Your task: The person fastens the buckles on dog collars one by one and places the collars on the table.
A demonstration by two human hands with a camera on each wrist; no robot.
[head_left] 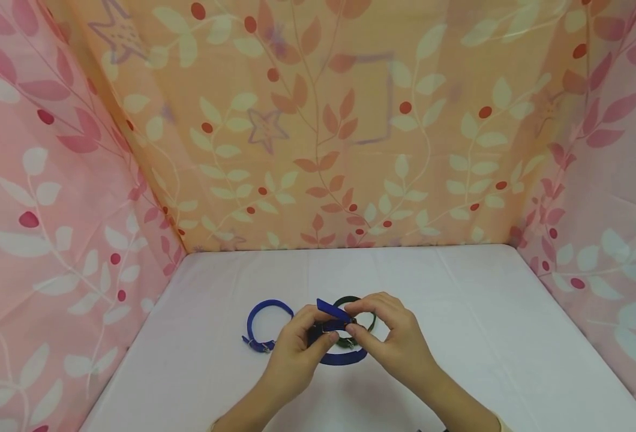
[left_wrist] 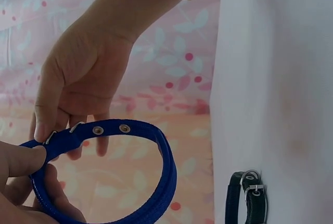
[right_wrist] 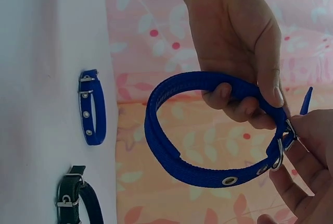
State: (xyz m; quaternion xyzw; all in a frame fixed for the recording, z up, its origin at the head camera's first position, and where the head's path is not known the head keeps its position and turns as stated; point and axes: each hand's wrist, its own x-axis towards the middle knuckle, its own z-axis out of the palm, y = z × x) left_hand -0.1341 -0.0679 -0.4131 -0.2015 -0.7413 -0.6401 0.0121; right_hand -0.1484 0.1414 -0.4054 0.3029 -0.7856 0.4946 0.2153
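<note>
Both hands hold a blue pet collar (head_left: 343, 359) above the table, formed into a loop. My left hand (head_left: 293, 348) grips the band beside the buckle, its thumb on the near side in the head view. At the buckle (right_wrist: 290, 128), the fingers and thumb of my right hand (head_left: 396, 336) pinch the strap. The strap's free end (head_left: 331, 309) sticks up to the left between the hands. A metal ring (right_wrist: 278, 153) hangs beside the buckle, and metal eyelets (left_wrist: 124, 128) line the band. Fingers partly cover the buckle in the head view.
A second blue collar (head_left: 250, 324) lies buckled on the white table (head_left: 215, 282), left of the hands. Behind the hands lies a dark green collar (head_left: 345, 299), partly hidden by them. Patterned curtains (head_left: 318, 180) enclose the table at the back and sides.
</note>
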